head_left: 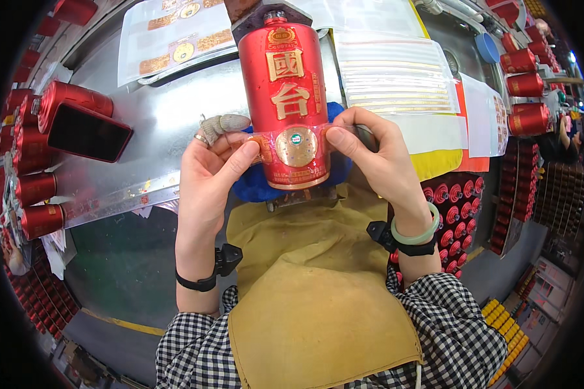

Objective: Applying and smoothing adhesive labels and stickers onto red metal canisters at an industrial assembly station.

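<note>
A glossy red bottle [284, 78] with raised gold characters lies in front of me, its neck pointing away, on a blue cushioned rest [254, 186]. Across its lower body stretches a clear decal strip [296, 146] bearing a round gold emblem. My left hand [214, 165] pinches the strip's left end between thumb and fingers; one of its fingers wears a grey knitted cover. At the other end, my right hand [376, 152] closes thumb and forefinger on the strip at the bottle's right side. Another right-hand finger shows a grey cover, partly hidden.
Decal sheets [204, 40] lie at the far left of the metal table [152, 120], and a sheet of gold strips [396, 74] at the right. A dark phone [87, 133] leans by red bottles on the left. More red bottles [525, 84] and a blue cup [486, 48] stand right.
</note>
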`<state>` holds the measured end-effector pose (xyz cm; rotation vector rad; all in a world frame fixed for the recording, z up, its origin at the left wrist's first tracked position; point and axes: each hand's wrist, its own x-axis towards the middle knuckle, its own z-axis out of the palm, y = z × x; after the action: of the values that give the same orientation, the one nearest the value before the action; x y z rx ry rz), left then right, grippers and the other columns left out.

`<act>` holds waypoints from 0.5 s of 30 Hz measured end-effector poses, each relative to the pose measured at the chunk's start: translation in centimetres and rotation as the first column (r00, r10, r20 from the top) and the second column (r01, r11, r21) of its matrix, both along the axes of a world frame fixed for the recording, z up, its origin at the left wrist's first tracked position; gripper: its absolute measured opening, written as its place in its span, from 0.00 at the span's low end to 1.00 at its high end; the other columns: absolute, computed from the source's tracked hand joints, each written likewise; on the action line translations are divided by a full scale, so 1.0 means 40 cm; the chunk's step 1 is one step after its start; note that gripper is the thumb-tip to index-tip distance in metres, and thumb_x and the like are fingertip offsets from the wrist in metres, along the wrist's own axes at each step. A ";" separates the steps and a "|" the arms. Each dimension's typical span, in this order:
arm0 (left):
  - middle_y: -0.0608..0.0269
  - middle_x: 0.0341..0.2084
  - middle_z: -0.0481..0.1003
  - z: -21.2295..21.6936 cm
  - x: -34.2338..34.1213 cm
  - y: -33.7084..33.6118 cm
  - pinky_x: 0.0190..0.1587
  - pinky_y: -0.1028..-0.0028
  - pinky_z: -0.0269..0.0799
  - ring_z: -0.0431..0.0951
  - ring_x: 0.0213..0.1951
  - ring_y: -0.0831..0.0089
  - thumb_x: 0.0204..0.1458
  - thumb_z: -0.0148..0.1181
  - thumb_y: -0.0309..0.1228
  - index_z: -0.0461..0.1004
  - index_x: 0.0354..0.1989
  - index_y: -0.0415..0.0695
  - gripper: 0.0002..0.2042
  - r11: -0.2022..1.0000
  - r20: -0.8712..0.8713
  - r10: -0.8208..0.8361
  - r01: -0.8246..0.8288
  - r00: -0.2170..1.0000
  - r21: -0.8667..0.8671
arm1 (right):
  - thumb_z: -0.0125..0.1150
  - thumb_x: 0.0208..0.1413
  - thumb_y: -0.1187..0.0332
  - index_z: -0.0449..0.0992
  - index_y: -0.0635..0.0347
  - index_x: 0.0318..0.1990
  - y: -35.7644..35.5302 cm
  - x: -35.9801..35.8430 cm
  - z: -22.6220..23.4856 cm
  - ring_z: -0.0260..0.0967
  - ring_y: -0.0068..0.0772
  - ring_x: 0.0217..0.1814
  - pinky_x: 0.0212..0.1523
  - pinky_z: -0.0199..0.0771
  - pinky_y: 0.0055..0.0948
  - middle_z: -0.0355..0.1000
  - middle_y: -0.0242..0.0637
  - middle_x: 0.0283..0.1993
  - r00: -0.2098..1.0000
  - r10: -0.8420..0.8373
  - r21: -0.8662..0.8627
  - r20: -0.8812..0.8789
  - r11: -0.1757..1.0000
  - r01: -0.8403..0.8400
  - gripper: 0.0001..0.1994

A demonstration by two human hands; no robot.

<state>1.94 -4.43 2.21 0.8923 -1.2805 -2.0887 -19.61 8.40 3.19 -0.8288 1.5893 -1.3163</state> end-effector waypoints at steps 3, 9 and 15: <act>0.57 0.44 0.81 -0.002 0.001 -0.003 0.55 0.67 0.80 0.82 0.48 0.70 0.62 0.65 0.21 0.72 0.58 0.35 0.17 1.000 0.012 -0.003 0.003 1.000 0.003 | 0.67 0.66 0.66 0.79 0.66 0.37 -0.001 0.000 0.002 0.57 0.09 0.30 0.30 0.57 0.18 0.69 0.20 0.29 1.000 -0.002 0.002 -0.014 1.000 0.002 0.11; 0.57 0.44 0.81 0.000 0.001 -0.002 0.56 0.67 0.80 0.82 0.48 0.70 0.62 0.65 0.21 0.72 0.58 0.35 0.17 1.000 0.014 0.000 0.000 1.000 -0.009 | 0.67 0.66 0.66 0.79 0.65 0.37 -0.002 -0.001 0.006 0.57 0.09 0.30 0.30 0.57 0.18 0.69 0.20 0.28 0.999 0.001 0.009 -0.033 1.000 0.000 0.10; 0.57 0.45 0.81 0.003 -0.002 0.000 0.55 0.67 0.80 0.82 0.48 0.70 0.62 0.65 0.21 0.72 0.58 0.35 0.17 1.000 0.027 0.006 -0.006 1.000 -0.010 | 0.67 0.66 0.66 0.79 0.66 0.37 -0.003 0.001 0.001 0.57 0.09 0.30 0.30 0.56 0.19 0.69 0.20 0.28 1.000 -0.014 -0.008 -0.004 1.000 0.014 0.10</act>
<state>1.86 -4.44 2.31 0.9222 -1.2995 -2.0704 -19.57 8.30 3.22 -0.8274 1.5970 -1.3327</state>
